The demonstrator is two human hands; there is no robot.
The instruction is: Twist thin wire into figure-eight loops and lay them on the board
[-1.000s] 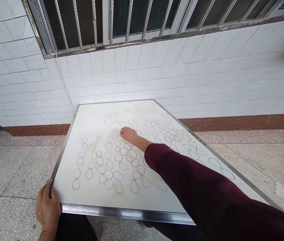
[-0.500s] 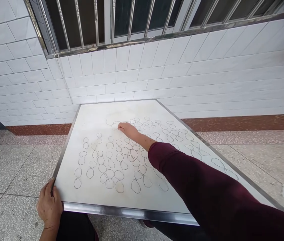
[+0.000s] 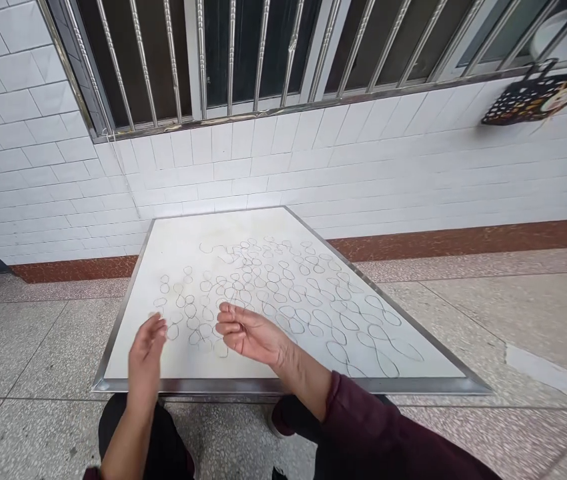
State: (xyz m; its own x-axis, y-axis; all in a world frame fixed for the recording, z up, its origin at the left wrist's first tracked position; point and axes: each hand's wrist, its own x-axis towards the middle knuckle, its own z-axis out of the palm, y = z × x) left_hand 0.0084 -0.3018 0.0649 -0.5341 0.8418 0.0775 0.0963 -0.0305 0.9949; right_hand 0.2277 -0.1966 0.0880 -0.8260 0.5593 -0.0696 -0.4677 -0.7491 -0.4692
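Note:
A white board (image 3: 188, 230) with a metal rim carries many thin dark loops (image 3: 336, 293), most of them shaped like a figure eight. Over its near middle, my right hand (image 3: 253, 337) is closed, fingers curled and tips pressed to the thumb. Anything thin in that pinch is too fine to make out. My left hand (image 3: 146, 357), a little blurred, is raised above the near left part of the board. Its fingers are bent together, and what they may hold cannot be seen. A gap separates the two hands.
Behind the board stands a white tiled wall (image 3: 243, 157) with a barred window (image 3: 243, 60). At upper right hangs a dark perforated basket (image 3: 523, 100). A white strip (image 3: 538, 368) lies on the speckled floor (image 3: 443, 320). My knees are under the board's near edge.
My right hand has drawn back from the board's far part to its near middle. My left hand has let go of the near left corner and risen over the board. The view has shifted right.

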